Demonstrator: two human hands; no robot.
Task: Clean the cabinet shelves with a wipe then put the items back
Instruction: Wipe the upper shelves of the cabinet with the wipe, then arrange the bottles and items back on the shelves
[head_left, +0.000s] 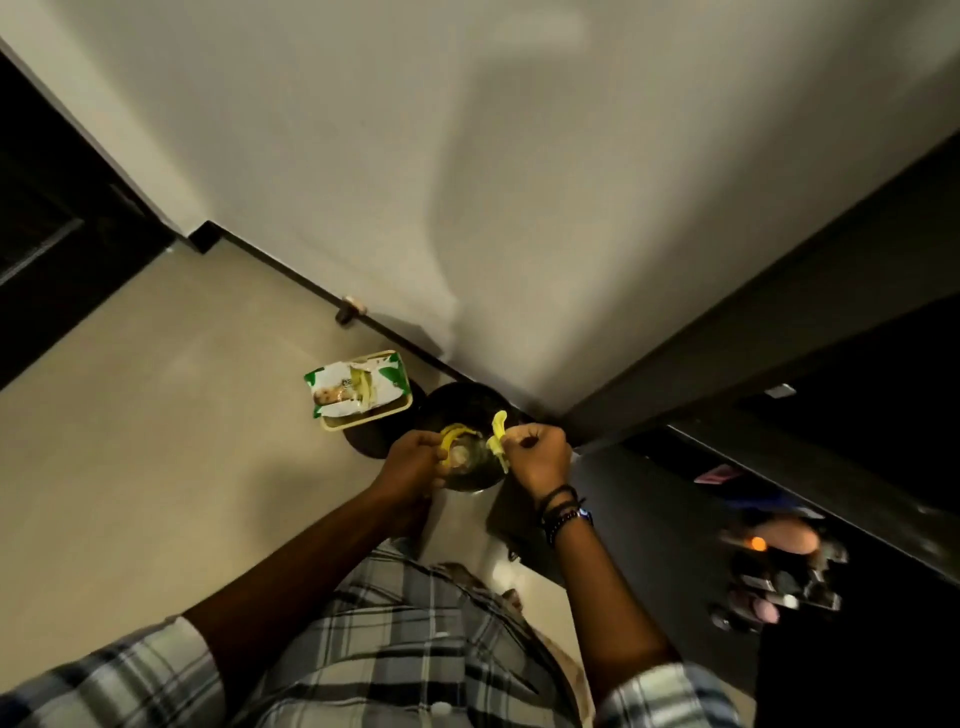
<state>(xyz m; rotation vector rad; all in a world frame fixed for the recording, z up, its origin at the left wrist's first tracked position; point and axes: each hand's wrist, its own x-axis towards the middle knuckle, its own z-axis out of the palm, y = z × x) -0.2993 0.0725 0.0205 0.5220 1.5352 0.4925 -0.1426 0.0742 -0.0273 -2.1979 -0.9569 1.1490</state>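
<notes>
**Left hand** (413, 460): fingers curled round the near-left rim of a round container (467, 467), thumb side against its left clasp (453, 432), which is yellow and lifted.

**Right hand** (540, 454): closed to a fist, pinching the right clasp (497, 434), also yellow and sticking up. Dark wristbands (563, 506) sit on the wrist behind it.

**Round container:** held between the two hands above the floor (156, 441). Its contents are too blurred to name.

**Wipe pack** (356, 389): beyond the left hand and a little to its left, lying on a pale tray (363, 418), flap peeled open.

**Dark round object** (462, 402): just beyond both hands, on the floor against the wall. Bowl or lid, cannot tell.

**Cabinet** (779, 322): to the right of the right hand, door open. Blurred items (779, 566) lie on a shelf, near the right forearm.

**Step in hand, as judged:** handling one cabinet item, likely working its clasps.

**To do it well:**
- Keep the left hand's grip low on the rim so the container stays level.
- Move one clasp at a time.
- Hold the container over the floor, clear of the wipe pack.
</notes>
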